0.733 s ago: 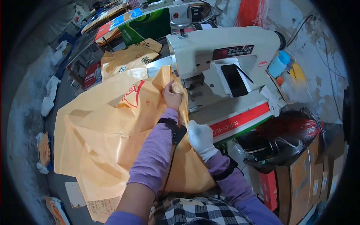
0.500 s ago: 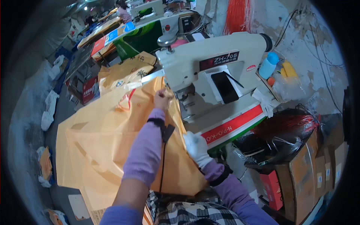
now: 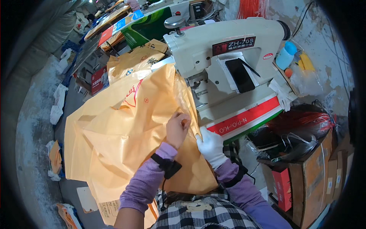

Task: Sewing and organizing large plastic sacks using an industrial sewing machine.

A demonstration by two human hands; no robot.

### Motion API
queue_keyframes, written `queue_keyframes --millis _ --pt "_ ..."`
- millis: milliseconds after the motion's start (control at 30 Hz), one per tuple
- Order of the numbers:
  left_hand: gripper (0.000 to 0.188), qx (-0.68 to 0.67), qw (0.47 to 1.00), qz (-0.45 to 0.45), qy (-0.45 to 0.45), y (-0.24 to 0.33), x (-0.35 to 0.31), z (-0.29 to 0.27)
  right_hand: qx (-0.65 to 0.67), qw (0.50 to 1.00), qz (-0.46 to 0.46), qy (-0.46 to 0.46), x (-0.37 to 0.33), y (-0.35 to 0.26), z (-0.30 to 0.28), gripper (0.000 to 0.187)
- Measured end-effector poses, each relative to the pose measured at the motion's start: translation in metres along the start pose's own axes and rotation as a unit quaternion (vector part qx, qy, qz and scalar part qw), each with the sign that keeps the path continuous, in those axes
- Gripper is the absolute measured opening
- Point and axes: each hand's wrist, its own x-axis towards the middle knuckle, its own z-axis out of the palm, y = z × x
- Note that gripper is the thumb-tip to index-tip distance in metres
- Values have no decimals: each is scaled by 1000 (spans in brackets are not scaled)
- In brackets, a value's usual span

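A large yellow-orange woven sack (image 3: 110,141) with red print lies spread in front of me, its far corner beside the sewing machine (image 3: 228,42). Along the sack's right edge, clear plastic liner (image 3: 183,95) shows between the layers. My left hand (image 3: 177,129), bare, rests over the sack close to that edge, fingers curled in; what they hold, if anything, is hidden. Wearing a white glove, my right hand (image 3: 211,147) pinches the sack's edge nearer to me. The machine's needle and presser area (image 3: 199,89) sits just right of the sack's edge.
A black phone (image 3: 240,75) and a pen lie on the machine bed. Behind it stand a light-blue bottle (image 3: 286,55) and a white glove (image 3: 281,95). More sacks (image 3: 133,61) are piled at the far left. A cardboard box (image 3: 312,179) stands at right.
My left hand has come back toward me along the sack's edge, from near the needle area to beside my right hand. My right hand keeps its grip. The view has shifted slightly.
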Motion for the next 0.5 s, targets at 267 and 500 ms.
queue_keyframes --millis 267,500 --pt "9 15 994 101 -36 27 -27 13 81 989 -36 120 -4 15 -15 20" --pt "6 -40 996 65 -48 35 -27 26 114 993 15 13 35 18 -28 29"
